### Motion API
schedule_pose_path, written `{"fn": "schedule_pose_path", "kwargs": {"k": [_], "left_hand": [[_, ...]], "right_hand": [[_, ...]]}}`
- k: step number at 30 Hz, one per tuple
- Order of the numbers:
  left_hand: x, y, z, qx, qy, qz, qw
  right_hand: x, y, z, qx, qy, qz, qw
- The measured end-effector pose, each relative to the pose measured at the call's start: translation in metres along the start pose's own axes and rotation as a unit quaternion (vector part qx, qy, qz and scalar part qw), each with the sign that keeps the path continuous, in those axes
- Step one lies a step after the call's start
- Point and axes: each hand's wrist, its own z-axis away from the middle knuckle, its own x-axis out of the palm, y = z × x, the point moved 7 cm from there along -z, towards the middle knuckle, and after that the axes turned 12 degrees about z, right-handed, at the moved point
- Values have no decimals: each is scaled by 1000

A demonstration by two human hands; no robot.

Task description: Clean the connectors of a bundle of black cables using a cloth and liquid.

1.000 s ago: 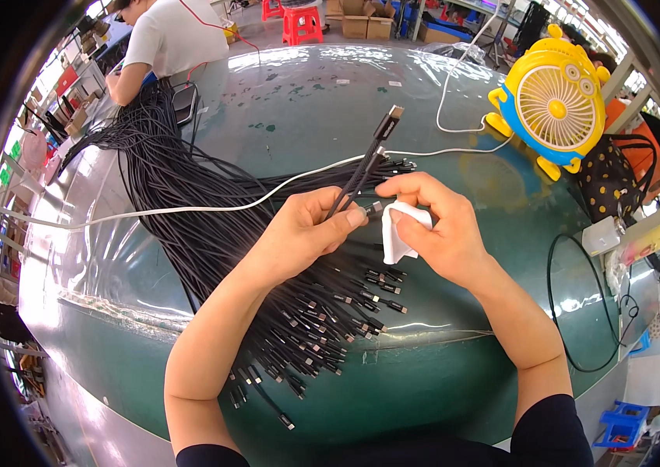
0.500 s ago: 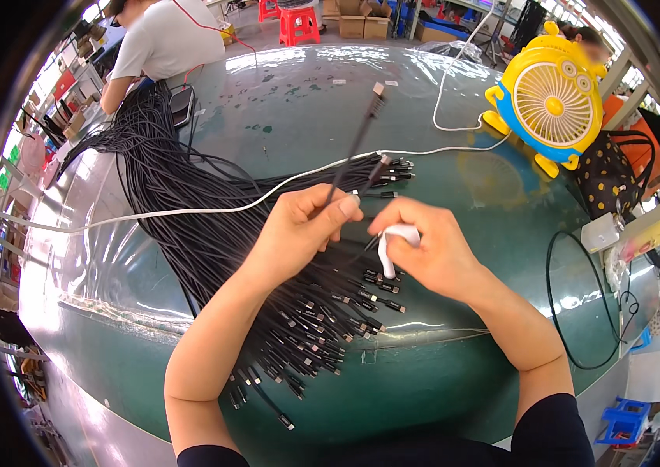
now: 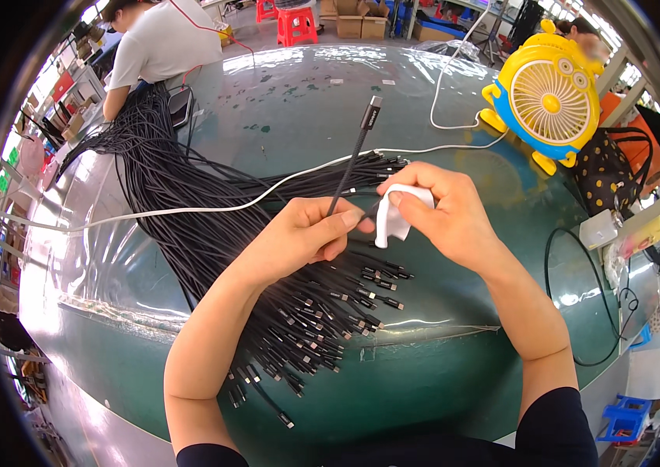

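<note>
My left hand is closed in a pinch round a black braided USB cable. The cable's plug end, with a metal tip, sticks up and leans slightly right above the fingers. Close by on the right, my right hand grips a folded white cloth between thumb and fingers. A dark piece, likely another cable end, shows blurred between the cloth and my left fingertips; how it is held is hidden. Beneath both hands lies a large bundle of black cables, its many metal-tipped plugs fanned out toward the near right.
A white cord crosses over the bundle to a yellow and blue fan at the far right. A black cable loop rests at the table's right. A phone-like black device lies beside the bundle. Another person sits at the far left.
My right hand has risen with the cloth, which now hangs more unfolded. The cable in my left hand shows sharper and its plug sits slightly lower and to the left; the left hand barely moved.
</note>
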Motion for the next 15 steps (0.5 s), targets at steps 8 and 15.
{"fn": "schedule_pose_path", "kwargs": {"k": [8,15], "left_hand": [[0,-2,4,-27,-36,29,999],[-5,9,2,55,53,2,997]], "right_hand": [[15,-17,6,-97,-27,82,992],[5,-2,17,20,4,-26,999]]}}
